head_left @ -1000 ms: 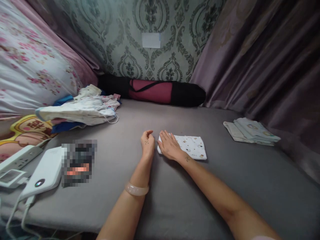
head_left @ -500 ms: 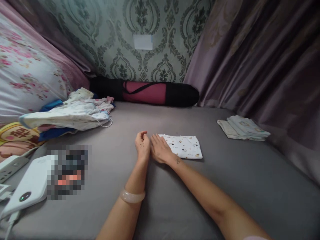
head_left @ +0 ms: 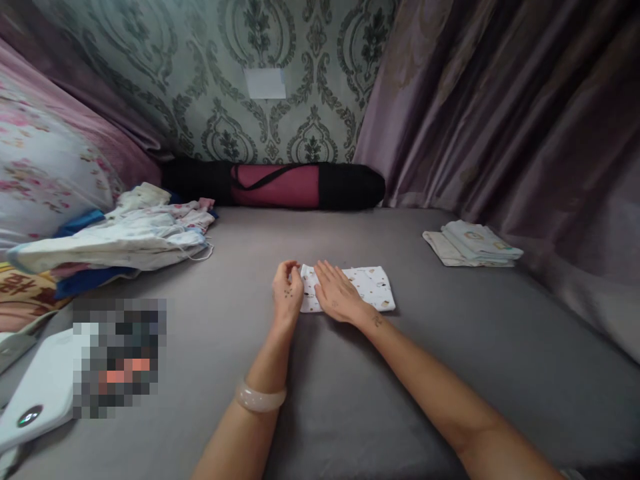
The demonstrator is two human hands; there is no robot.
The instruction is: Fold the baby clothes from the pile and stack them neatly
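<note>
A white folded cloth (head_left: pixel 373 287) printed with small figures and dots lies on the grey bedsheet in front of me. My right hand (head_left: pixel 337 292) rests flat across its left and middle part, palm down with the fingers stretched out. At the cloth's left edge, my left hand (head_left: pixel 289 290) stands on its side with curled fingers. The inside of that hand is hidden, so I cannot tell whether it pinches the cloth edge. A pale bangle (head_left: pixel 261 397) circles my left forearm.
Several folded cloths (head_left: pixel 473 244) are stacked at the right. On the left lie a heap of loose clothes (head_left: pixel 145 233), a white power bank (head_left: pixel 43 387) and a blurred-out item (head_left: pixel 123 360). A black and red long bag (head_left: pixel 275 185) lies along the wall.
My right hand has slid rightward over the cloth, uncovering its left end. My left hand stays curled beside that edge. The whole view has turned slightly to the right.
</note>
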